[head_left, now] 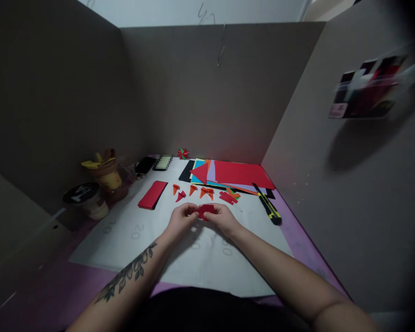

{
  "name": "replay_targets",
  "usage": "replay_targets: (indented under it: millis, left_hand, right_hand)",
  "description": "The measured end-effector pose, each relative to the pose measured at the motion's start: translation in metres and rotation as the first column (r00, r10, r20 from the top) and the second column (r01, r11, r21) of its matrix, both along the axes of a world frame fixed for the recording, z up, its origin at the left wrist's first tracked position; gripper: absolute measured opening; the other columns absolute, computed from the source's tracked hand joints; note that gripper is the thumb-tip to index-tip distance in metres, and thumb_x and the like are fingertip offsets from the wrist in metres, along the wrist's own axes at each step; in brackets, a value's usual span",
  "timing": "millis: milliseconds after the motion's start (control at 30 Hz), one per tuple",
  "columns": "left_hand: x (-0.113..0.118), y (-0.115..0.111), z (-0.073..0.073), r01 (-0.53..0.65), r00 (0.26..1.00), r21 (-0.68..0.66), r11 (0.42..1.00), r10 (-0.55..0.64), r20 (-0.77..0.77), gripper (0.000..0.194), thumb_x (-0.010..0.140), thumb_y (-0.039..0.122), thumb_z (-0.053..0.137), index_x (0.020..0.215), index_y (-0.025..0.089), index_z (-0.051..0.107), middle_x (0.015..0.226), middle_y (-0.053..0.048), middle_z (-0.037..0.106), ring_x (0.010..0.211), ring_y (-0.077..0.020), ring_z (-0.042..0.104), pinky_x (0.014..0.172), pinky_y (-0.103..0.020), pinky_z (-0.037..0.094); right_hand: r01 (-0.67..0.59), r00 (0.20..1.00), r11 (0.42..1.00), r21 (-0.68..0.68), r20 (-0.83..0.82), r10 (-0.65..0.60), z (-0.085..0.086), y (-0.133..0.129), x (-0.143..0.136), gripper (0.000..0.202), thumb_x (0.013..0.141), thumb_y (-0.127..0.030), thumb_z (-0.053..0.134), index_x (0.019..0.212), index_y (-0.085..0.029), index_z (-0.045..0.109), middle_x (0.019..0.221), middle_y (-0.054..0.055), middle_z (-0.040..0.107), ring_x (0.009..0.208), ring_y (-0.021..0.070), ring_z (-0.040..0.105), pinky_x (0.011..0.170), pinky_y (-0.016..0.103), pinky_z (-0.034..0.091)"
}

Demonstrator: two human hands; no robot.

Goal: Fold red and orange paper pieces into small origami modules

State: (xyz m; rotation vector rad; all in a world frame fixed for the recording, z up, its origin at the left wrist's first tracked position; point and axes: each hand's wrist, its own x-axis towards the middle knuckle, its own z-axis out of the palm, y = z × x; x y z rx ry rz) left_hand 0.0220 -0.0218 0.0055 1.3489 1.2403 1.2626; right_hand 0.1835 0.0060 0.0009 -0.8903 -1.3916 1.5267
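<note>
Between my two hands, above the white sheet, is a small piece of red paper (206,211). My left hand (184,216) pinches its left edge with thumb and fingertips. On the right edge, my right hand (222,218) grips it with the thumb in front. Just beyond my hands lie several folded orange paper pieces (206,192) and a folded red piece (180,196). Small red paper strips (228,198) rest beyond my right hand, beside green and orange ones (234,193). Whether the held paper has a crease is too small to tell.
Coloured paper sheets (244,174) are stacked at the back right, with a yellow-black utility knife (269,206) nearby. A red paper stack (152,194) lies left. A lidded tub (86,200), a pot (105,173) and a phone (145,165) line the left side. A paper flower (183,153) sits behind.
</note>
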Motion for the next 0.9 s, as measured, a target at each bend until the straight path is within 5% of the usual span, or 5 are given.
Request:
replay_targets:
  millis: [200, 333, 533, 900]
  left_hand:
    - [-0.002, -0.001, -0.002, -0.033, 0.995, -0.036, 0.999, 0.037, 0.093, 0.014, 0.064, 0.019, 0.064, 0.077, 0.016, 0.069, 0.074, -0.003, 0.069, 0.069, -0.0149, 0.061, 0.065, -0.024, 0.045]
    - [-0.003, -0.001, 0.0, -0.008, 0.973, -0.103, 0.995, 0.031, 0.229, 0.016, 0.062, 0.023, 0.069, 0.076, 0.015, 0.068, 0.072, -0.002, 0.068, 0.064, -0.0128, 0.059, 0.062, -0.023, 0.044]
    - [-0.005, 0.0, -0.001, 0.042, 0.936, -0.125, 0.991, 0.005, 0.352, 0.027, 0.063, 0.034, 0.073, 0.081, 0.015, 0.064, 0.064, 0.002, 0.062, 0.056, -0.0088, 0.053, 0.057, -0.022, 0.041]
    - [-0.005, 0.003, -0.009, 0.005, 0.936, -0.142, 0.99, 0.045, 0.349, 0.03, 0.063, 0.032, 0.073, 0.083, 0.015, 0.059, 0.064, 0.002, 0.062, 0.056, -0.0094, 0.056, 0.056, -0.02, 0.04]
  right_hand:
    - [0.022, 1.0, 0.999, 0.034, -0.018, -0.021, 0.002, -0.003, -0.001, 0.023, 0.063, -0.024, 0.069, 0.085, -0.017, 0.075, 0.083, 0.007, 0.073, 0.074, 0.0193, 0.065, 0.075, 0.038, 0.051]
    - [-0.001, 0.999, 0.999, 0.04, -0.037, 0.002, 0.0, -0.004, 0.002, 0.025, 0.062, -0.028, 0.074, 0.085, -0.019, 0.075, 0.098, 0.01, 0.072, 0.092, 0.0257, 0.065, 0.086, 0.046, 0.049]
    - [-0.016, 0.999, 0.968, 0.251, 0.053, 0.002, -0.005, -0.004, 0.008, 0.02, 0.069, -0.025, 0.067, 0.087, -0.024, 0.075, 0.108, 0.006, 0.069, 0.104, 0.026, 0.062, 0.099, 0.05, 0.042]
    - [-0.056, 0.99, 0.917, 0.395, 0.138, 0.001, -0.007, -0.006, 0.009, 0.029, 0.072, -0.013, 0.055, 0.091, -0.026, 0.074, 0.111, 0.003, 0.068, 0.104, 0.0212, 0.062, 0.097, 0.042, 0.045]
